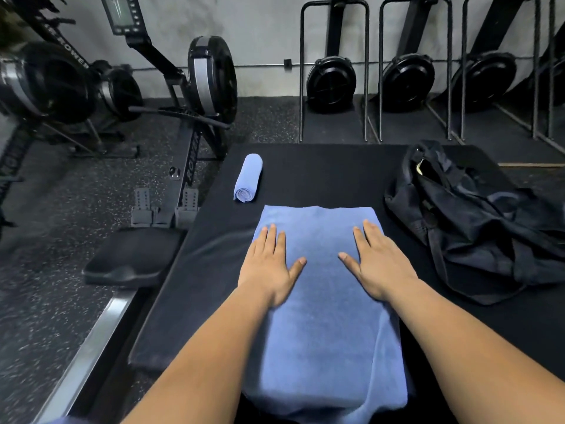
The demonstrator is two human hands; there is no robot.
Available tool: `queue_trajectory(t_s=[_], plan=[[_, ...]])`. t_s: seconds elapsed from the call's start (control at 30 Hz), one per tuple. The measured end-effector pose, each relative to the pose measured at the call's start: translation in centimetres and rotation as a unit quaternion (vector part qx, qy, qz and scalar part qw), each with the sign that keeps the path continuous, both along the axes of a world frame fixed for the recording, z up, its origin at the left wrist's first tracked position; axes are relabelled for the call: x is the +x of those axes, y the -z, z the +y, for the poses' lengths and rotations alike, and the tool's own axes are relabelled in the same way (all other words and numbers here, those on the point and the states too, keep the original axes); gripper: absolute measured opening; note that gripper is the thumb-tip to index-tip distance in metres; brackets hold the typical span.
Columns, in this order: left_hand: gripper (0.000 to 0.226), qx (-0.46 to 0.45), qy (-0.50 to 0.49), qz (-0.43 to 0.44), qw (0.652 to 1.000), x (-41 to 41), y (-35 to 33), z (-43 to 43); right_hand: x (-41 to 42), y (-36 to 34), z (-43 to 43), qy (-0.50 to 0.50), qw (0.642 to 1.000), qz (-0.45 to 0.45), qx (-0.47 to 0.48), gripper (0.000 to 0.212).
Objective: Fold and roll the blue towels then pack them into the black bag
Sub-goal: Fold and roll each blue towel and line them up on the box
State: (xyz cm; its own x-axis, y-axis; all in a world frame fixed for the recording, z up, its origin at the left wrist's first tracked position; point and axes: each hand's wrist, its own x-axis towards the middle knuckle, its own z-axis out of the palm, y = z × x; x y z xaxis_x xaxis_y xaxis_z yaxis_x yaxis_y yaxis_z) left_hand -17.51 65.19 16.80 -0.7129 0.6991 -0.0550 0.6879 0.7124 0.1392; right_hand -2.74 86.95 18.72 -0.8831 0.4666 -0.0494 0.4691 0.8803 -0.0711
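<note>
- Folded towel lies lengthwise on the black mat, its near end at the bottom edge of view.
- Left hand lies flat on the towel's left side, fingers straight and together, thumb spread.
- Right hand lies flat on the right side the same way.
- Rolled towel sits beyond the flat one, off its far left corner, apart from both hands.
- Bag slumps on the mat to the right, near the right hand, not touching.
- Rower stands left of the mat.
</note>
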Motion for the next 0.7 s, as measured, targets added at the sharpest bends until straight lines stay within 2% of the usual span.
queue_trajectory(t_s=[0.13,0.2,0.23,0.3,0.33,0.37,0.43,0.5,0.6,0.7], plan=[[0.088,-0.009,-0.013,0.021,1.0,-0.5,0.3,0.8,-1.0,0.1,0.1,0.009,0.999,-0.004,0.032,0.085],[0.08,0.011,0.001,0.072,0.997,0.0,-0.1,0.9,-1.2,-0.2,-0.4,-0.001,0.997,-0.007,0.082,0.075],[0.068,0.029,0.023,0.113,0.993,0.5,-0.4,0.9,-1.3,-0.3,-0.9,-0.027,0.993,-0.006,0.113,0.062],[0.025,0.052,0.079,0.189,0.977,1.3,-0.7,0.7,-1.0,-0.7,-2.2,-0.053,0.987,0.037,0.147,0.026],[0.017,0.057,0.084,0.199,0.975,1.7,-0.9,0.4,-0.5,-1.0,-2.9,-0.044,0.988,0.058,0.133,0.019],[0.019,0.065,0.083,0.208,0.973,1.9,-0.9,0.2,0.1,-1.0,-3.6,-0.029,0.992,0.066,0.105,0.016],[0.011,0.094,0.066,0.179,0.977,2.1,-0.9,-0.9,2.0,-0.8,-4.1,-0.023,0.996,0.072,0.053,0.03],[0.029,0.116,0.065,0.133,0.982,2.4,-1.1,-2.1,4.2,-0.4,-4.0,-0.05,0.997,0.065,0.017,0.047],[0.048,0.096,0.103,0.044,0.989,3.5,-1.6,-4.1,7.4,-0.2,-4.1,-0.092,0.995,0.031,-0.03,0.07],[0.059,0.107,0.14,0.04,0.984,5.1,-1.4,-6.2,9.3,-0.3,-4.7,-0.121,0.99,0.075,-0.01,0.071]])
